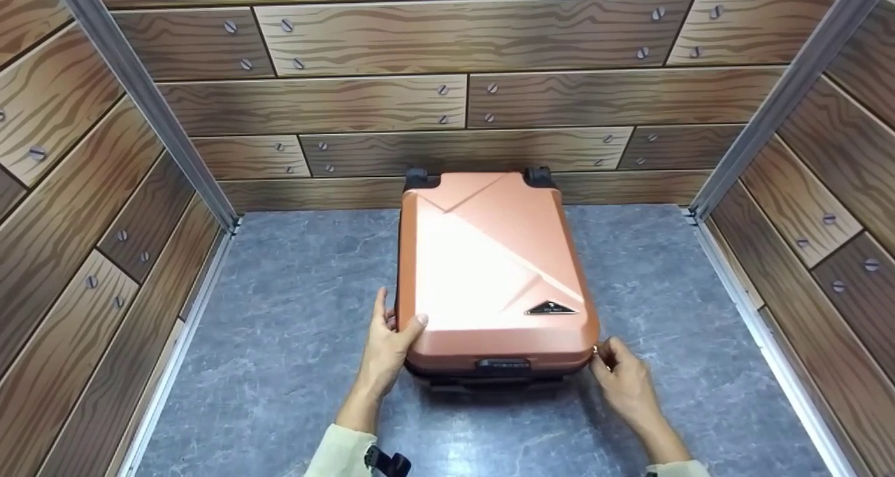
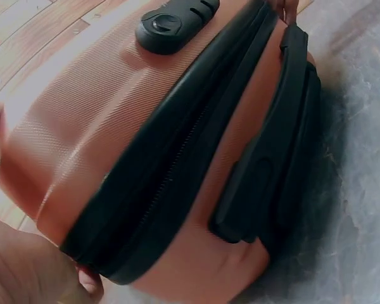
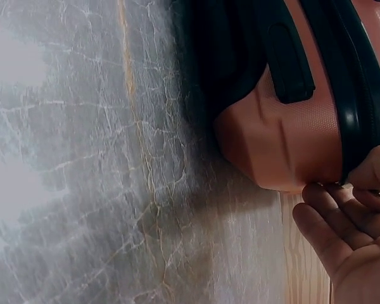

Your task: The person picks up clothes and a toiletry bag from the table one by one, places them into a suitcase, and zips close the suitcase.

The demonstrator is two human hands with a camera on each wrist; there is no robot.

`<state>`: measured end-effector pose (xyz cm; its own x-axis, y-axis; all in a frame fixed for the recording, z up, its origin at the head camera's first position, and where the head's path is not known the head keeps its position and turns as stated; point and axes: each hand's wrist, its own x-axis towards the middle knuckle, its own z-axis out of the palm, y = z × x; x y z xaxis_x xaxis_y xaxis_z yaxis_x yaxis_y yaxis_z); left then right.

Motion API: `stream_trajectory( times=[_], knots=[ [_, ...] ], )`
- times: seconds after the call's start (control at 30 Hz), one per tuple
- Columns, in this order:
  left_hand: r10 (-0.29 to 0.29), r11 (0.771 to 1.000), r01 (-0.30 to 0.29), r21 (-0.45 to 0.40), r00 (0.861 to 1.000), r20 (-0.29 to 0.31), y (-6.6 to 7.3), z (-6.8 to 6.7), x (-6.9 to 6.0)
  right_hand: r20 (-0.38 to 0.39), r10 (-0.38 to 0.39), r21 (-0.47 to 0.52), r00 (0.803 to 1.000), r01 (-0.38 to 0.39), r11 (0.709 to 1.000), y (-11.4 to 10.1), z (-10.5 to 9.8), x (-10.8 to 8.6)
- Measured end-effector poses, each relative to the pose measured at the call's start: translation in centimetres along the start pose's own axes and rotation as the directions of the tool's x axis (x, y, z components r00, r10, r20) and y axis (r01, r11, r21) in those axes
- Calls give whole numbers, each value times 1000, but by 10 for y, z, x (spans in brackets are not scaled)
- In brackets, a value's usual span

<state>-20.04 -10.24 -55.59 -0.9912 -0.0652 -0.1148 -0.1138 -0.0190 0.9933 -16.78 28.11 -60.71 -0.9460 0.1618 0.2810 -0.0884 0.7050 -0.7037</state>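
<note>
A rose-gold hard-shell suitcase (image 1: pixel 489 253) lies flat on the floor, its wheels toward the back wall. My left hand (image 1: pixel 381 351) holds its near left corner, thumb on the top shell and fingers at the side. At the near right corner my right hand (image 1: pixel 626 382) pinches something small at the zipper seam; the piece is mostly hidden by the fingers. The left wrist view shows the dark zipper band (image 2: pixel 171 171), a black handle (image 2: pixel 266 139) and a black lock (image 2: pixel 177 25). In the right wrist view the right fingers (image 3: pixel 342 221) curl by the seam.
Wood-patterned walls (image 1: pixel 363 36) with metal corner posts (image 1: pixel 147 99) enclose the grey marbled floor (image 1: pixel 294 288) at the back and both sides. The suitcase's wheels (image 1: pixel 538 177) are close to the back wall.
</note>
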Motion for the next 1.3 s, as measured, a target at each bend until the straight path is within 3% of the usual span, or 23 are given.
stream_trajectory(
  times=[0.1, 0.2, 0.27, 0.37, 0.47, 0.57, 0.73, 0.87, 1.17, 1.23, 1.3],
  knots=[
    [10, 999, -9, 52, 1000, -23, 1, 1, -1, -2, 3, -13, 1000, -3, 1000, -1, -1, 0],
    [34, 984, -25, 174, 998, -45, -1, 4, -3, 1, 2, -25, 1000, -2, 1000, -1, -3, 0],
    [72, 963, -59, 265, 997, -40, -4, 5, -6, 5, 0, -33, 1000, 0, 999, -1, -4, 0],
    [158, 917, -153, 368, 987, 15, -12, 1, -10, 14, -3, -42, 1000, 3, 999, -2, -6, 1],
    [219, 885, -245, 397, 969, 110, -19, -2, -14, 12, -4, -44, 1000, 5, 999, -2, -6, 2],
    [216, 871, -268, 411, 962, 169, -25, -3, -19, -9, -18, -25, 1000, 18, 1000, -1, -5, 1],
    [265, 835, -307, 457, 952, 155, -34, 2, -21, -40, -44, 45, 998, 46, 998, 2, -3, -1],
    [308, 815, -338, 471, 941, 143, -37, 6, -20, -22, -33, 156, 999, 35, 987, 6, -3, -5],
    [293, 835, -325, 444, 946, 141, -36, 1, -19, 75, -51, 417, 996, 15, 909, 8, -3, -9],
    [289, 837, -322, 443, 947, 143, -37, 0, -19, 85, -50, 433, 995, 9, 901, 9, -3, -10],
    [289, 838, -321, 442, 947, 140, -38, 1, -20, 101, -34, 411, 994, -10, 912, 8, -3, -10]
  ],
)
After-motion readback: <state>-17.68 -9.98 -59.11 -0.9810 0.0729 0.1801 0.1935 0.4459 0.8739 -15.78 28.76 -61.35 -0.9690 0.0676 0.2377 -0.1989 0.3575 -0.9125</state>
